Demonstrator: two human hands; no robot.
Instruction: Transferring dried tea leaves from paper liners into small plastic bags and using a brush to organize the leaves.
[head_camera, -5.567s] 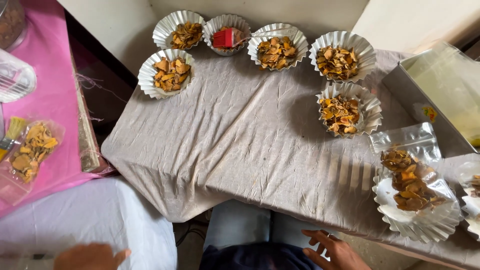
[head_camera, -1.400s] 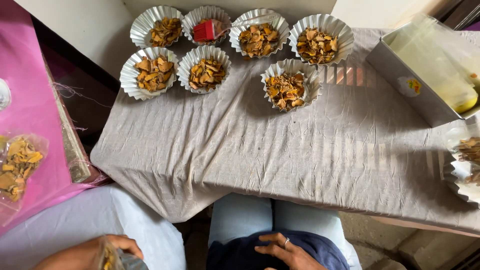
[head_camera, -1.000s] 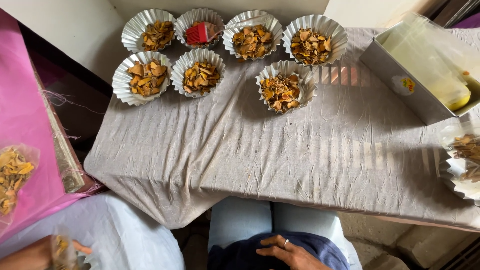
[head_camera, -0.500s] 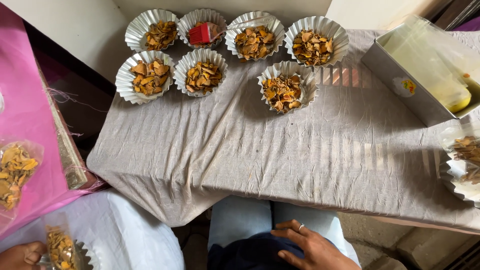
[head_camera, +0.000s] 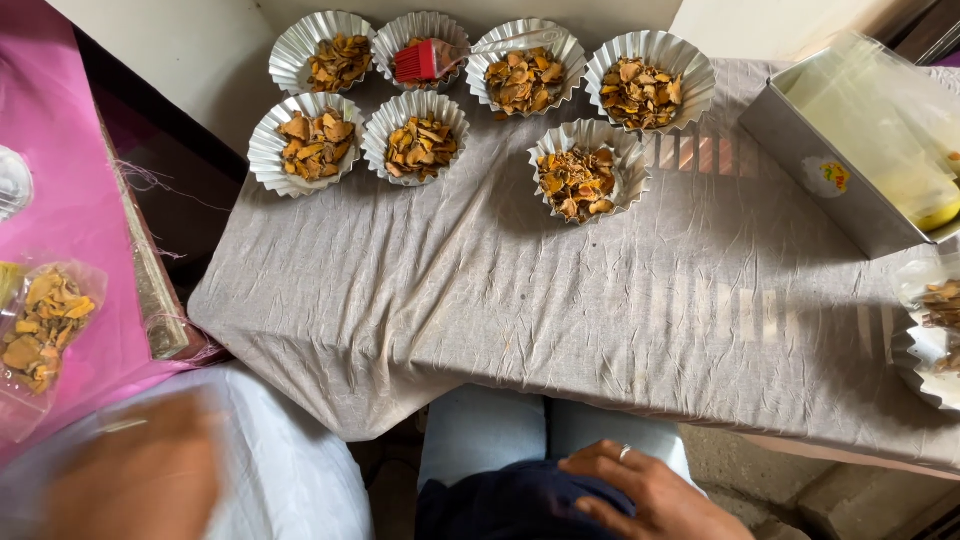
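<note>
grey cloth table (head_camera: 560, 300), seven foil cups (head_camera: 588, 180) of chips; right hand (head_camera: 650, 492) released on lap; left hand (head_camera: 140, 470) blurred, grip unclear.

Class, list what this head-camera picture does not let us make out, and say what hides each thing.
1. Left hand: smeared by motion blur at the bottom left; what it holds, if anything, cannot be told.
2. Right hand: cut off by the bottom edge; it rests on dark cloth.
3. Foil cups: cut off by the right edge.
4. Metal tin: contents veiled by clear plastic.
5. Red brush: hides part of its cup's filling.
</note>
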